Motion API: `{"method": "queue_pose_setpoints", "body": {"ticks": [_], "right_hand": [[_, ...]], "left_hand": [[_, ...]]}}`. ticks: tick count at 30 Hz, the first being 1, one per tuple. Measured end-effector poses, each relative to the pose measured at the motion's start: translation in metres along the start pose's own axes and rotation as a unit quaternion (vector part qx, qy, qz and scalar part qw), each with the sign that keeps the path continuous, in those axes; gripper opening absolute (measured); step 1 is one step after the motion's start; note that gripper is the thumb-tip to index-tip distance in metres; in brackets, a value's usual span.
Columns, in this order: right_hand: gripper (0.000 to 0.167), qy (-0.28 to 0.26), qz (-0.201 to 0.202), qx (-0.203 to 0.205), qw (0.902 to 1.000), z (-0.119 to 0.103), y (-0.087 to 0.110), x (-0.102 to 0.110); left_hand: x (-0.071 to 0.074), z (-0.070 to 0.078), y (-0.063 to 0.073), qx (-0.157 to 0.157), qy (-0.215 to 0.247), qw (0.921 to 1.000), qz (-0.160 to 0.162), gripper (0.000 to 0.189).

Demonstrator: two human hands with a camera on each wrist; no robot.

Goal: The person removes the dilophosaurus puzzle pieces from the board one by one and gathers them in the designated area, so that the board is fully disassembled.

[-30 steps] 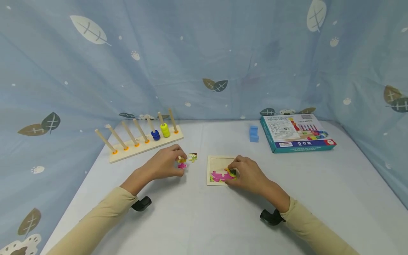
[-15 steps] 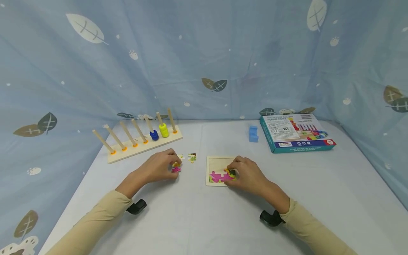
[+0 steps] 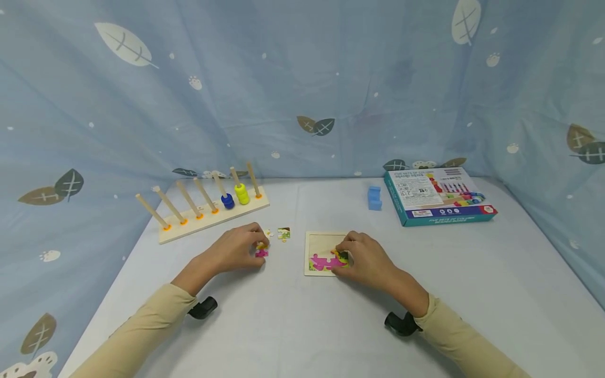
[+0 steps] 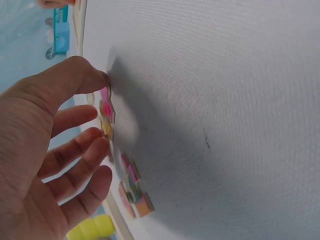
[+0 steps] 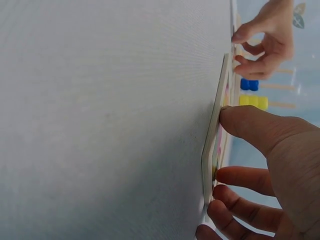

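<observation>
My left hand (image 3: 236,248) pinches a pink and yellow jigsaw piece (image 3: 261,252) low over the table, thumb at its pink end. In the left wrist view another jigsaw piece (image 4: 134,192) lies under the fingers. Two more show past the fingertips, one of them a green and brown piece (image 3: 283,233). My right hand (image 3: 367,261) grips the wooden puzzle tray (image 3: 306,251) at its right side, thumb on the near rim. Pink pieces (image 3: 322,263) fill the tray's front part, and its back part is bare wood. The hand hides the tray's right edge.
A wooden peg stand (image 3: 212,218) with blue and yellow beads is at the back left. A blue plastic block (image 3: 374,198) and a flat toy box (image 3: 439,199) stand back right. A leaf-print cloth (image 3: 302,79) hangs behind the table.
My left hand has moved a little left and toward me with the pink and yellow jigsaw piece, uncovering another piece behind it. My right hand stays on the tray.
</observation>
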State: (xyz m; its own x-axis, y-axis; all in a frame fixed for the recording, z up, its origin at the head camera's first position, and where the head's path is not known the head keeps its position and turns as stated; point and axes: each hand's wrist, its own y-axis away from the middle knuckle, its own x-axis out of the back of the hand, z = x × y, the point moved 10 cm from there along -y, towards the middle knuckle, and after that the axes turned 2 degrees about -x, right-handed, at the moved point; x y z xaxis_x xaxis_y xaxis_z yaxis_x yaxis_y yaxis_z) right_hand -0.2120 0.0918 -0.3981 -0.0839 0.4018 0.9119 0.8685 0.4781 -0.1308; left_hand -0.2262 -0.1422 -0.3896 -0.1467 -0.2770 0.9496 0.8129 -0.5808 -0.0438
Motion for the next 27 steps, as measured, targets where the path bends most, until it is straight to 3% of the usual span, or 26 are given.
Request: {"method": "queue_pose_setpoints", "body": {"ticks": [16,27], "right_hand": [[0.047,0.003,-0.001,0.010,1.0000,-0.002,0.002,0.000],[0.044,-0.025,-0.027,0.009,0.9993,-0.001,0.004,0.007]], "left_hand": [[0.005,0.008,-0.002,-0.002,0.015,0.9998,-0.008,0.041],[0.003,0.037,-0.024,-0.030,0.034,0.9989,-0.015,0.041]]}}
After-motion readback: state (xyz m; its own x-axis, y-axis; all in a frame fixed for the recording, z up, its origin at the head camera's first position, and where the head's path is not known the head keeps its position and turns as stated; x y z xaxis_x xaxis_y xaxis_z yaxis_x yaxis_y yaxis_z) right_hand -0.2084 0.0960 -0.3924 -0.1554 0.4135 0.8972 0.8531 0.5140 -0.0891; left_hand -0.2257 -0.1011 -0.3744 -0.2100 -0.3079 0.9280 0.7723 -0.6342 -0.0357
